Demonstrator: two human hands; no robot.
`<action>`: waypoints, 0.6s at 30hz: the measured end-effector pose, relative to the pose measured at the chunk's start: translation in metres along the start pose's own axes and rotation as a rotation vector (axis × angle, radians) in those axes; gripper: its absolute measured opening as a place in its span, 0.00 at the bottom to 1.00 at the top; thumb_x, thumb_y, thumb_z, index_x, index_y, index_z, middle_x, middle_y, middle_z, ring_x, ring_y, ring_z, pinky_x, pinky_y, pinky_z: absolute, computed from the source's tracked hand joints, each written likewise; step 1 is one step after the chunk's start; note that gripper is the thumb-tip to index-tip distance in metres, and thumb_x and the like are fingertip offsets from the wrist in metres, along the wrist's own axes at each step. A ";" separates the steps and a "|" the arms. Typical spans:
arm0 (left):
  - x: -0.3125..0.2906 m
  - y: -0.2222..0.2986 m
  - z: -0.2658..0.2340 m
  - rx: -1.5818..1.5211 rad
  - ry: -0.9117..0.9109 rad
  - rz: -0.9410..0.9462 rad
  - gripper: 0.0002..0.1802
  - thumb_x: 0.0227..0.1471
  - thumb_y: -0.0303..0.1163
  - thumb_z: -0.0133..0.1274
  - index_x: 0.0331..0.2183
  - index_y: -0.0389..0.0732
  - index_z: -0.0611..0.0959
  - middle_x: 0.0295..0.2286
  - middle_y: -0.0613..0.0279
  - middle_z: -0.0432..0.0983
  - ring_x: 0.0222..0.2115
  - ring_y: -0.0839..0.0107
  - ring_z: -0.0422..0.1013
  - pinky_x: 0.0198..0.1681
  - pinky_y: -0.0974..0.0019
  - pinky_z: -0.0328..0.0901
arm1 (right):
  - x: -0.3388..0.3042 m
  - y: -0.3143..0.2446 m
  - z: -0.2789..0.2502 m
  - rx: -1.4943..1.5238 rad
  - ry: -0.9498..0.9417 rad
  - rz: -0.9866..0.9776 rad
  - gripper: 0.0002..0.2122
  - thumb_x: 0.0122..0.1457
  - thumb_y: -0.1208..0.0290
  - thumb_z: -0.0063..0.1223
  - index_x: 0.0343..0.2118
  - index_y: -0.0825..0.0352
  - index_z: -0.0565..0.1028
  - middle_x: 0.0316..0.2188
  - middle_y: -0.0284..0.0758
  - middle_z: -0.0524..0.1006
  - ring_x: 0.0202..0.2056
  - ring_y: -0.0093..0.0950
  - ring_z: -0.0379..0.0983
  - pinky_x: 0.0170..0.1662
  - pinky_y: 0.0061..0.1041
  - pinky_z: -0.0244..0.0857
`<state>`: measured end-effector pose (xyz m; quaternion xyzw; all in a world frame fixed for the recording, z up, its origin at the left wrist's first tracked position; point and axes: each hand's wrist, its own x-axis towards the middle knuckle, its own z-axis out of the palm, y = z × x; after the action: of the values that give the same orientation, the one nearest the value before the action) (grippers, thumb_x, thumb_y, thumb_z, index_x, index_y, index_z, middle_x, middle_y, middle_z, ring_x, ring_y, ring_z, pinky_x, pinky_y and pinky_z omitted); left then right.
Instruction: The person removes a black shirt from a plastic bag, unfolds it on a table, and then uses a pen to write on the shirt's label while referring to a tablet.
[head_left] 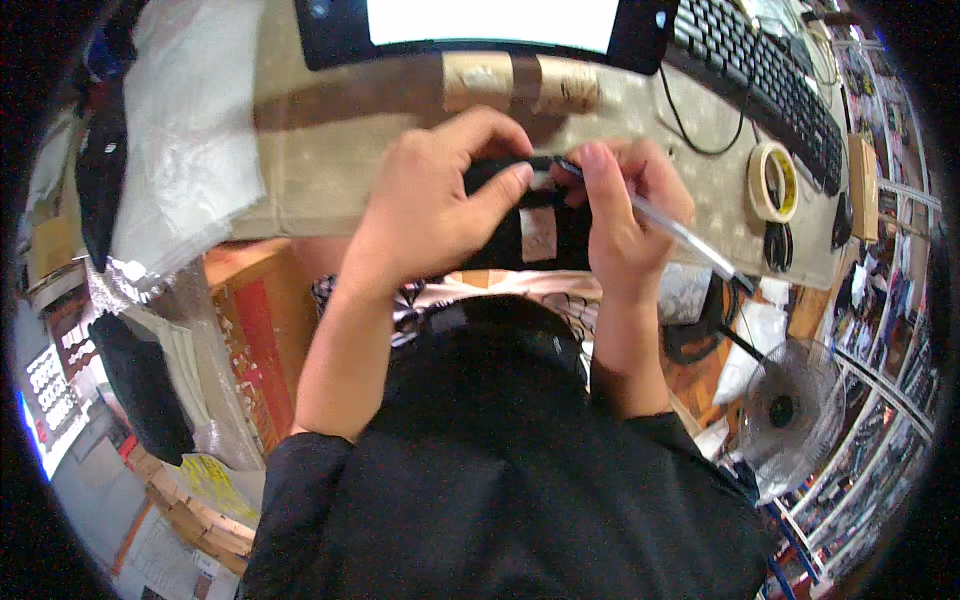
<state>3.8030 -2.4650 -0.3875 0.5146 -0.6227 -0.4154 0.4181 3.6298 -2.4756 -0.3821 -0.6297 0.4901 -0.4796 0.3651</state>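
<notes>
Here my left hand (440, 200) pinches the black case (520, 235) above the worktop (330, 160) edge; my right hand (625, 215) grips a pen (680, 235). I'd keep the case steady and press the tip lightly.

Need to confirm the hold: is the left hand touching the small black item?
Touching. The head view shows the left hand with thumb and fingers pinching the small black item.
</notes>
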 end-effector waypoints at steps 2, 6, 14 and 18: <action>0.001 0.007 -0.003 -0.035 0.011 -0.045 0.09 0.47 0.26 0.56 0.33 0.34 0.77 0.26 0.53 0.79 0.31 0.67 0.77 0.36 0.67 0.69 | 0.002 0.008 0.006 0.114 0.065 0.039 0.15 0.58 0.75 0.54 0.16 0.66 0.65 0.20 0.35 0.76 0.21 0.16 0.68 0.24 0.15 0.62; 0.000 0.001 -0.002 -0.045 0.009 0.004 0.09 0.47 0.24 0.55 0.33 0.35 0.74 0.26 0.58 0.74 0.32 0.71 0.74 0.37 0.69 0.67 | -0.003 0.009 0.007 0.001 0.153 -0.038 0.15 0.52 0.76 0.59 0.13 0.67 0.67 0.10 0.29 0.68 0.14 0.15 0.61 0.17 0.17 0.54; -0.003 0.005 -0.002 -0.061 -0.018 -0.100 0.12 0.48 0.22 0.56 0.35 0.38 0.71 0.28 0.68 0.69 0.33 0.81 0.67 0.39 0.76 0.62 | 0.001 0.011 0.008 -0.115 0.073 -0.144 0.15 0.48 0.74 0.62 0.13 0.65 0.67 0.09 0.33 0.67 0.11 0.22 0.62 0.16 0.22 0.56; -0.003 0.000 0.000 -0.058 0.029 -0.028 0.11 0.47 0.23 0.56 0.34 0.37 0.71 0.26 0.65 0.70 0.31 0.78 0.69 0.37 0.74 0.63 | 0.002 0.014 0.009 -0.116 0.083 -0.167 0.14 0.48 0.74 0.62 0.13 0.65 0.67 0.09 0.33 0.67 0.10 0.24 0.63 0.16 0.24 0.56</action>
<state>3.8036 -2.4618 -0.3881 0.5171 -0.5969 -0.4315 0.4359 3.6349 -2.4810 -0.3975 -0.6681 0.4776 -0.5047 0.2662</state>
